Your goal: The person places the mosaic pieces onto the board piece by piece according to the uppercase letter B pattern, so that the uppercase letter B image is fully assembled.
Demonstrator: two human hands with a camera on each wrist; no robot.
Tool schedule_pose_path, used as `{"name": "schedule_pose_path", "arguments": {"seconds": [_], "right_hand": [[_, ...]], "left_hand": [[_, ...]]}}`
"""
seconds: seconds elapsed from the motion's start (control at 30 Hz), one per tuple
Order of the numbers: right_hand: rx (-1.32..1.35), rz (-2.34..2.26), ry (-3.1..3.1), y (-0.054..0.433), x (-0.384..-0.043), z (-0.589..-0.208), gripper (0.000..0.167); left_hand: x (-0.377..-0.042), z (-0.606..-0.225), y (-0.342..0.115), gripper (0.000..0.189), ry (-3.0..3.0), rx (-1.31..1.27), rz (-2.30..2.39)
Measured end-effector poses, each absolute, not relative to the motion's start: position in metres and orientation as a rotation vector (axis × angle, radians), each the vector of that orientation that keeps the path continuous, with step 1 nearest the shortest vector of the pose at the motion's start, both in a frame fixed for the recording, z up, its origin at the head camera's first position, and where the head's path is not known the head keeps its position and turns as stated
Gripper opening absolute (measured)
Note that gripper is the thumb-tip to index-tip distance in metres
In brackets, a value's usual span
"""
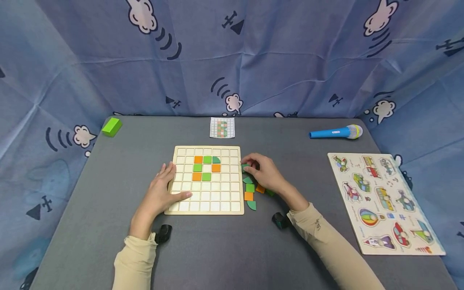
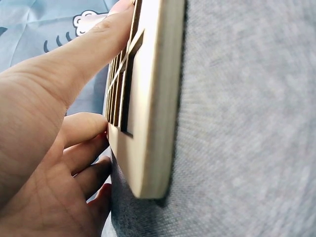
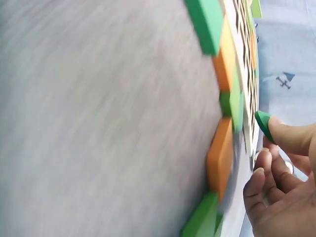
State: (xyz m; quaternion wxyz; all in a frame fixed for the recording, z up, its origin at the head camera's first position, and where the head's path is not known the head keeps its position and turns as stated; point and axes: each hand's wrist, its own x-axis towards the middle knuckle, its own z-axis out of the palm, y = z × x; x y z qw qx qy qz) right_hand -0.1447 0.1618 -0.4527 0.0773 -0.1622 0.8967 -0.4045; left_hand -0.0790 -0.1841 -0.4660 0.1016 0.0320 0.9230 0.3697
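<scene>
A wooden grid board [image 1: 214, 207] lies flat on the table, with several orange, light green and dark green tiles set in its upper cells. My left hand [image 1: 157, 195] rests at the board's left side, thumb on the cells and fingers along the edge; in the left wrist view the thumb [image 2: 79, 54] lies over the rim. Just right of the board, my right hand [image 1: 266, 171] pinches a dark green quarter-circle tile [image 3: 264, 124] between thumb and fingers. Below that hand are loose tiles, among them a light green square [image 1: 250, 187], an orange square [image 1: 248, 196] and a green quarter-circle [image 1: 251, 205].
A small printed pattern card [image 1: 222, 128] lies behind the board. A green block [image 1: 112, 127] sits at the back left corner. To the right are a blue toy microphone [image 1: 335, 133] and a picture puzzle board [image 1: 384, 205]. Patterned blue cloth [image 1: 203, 72] hangs around the grey table.
</scene>
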Motion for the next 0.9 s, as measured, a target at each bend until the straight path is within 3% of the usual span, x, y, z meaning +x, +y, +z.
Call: {"name": "schedule_pose_path", "arguments": {"seconds": [0.9], "right_hand": [[-0.605,-1.153,2.659,0.084,-0.144,-0.456,0.004]], "left_hand": [[-0.079,-0.465,-0.184,0.113,2.701,0.070,1.094]]}}
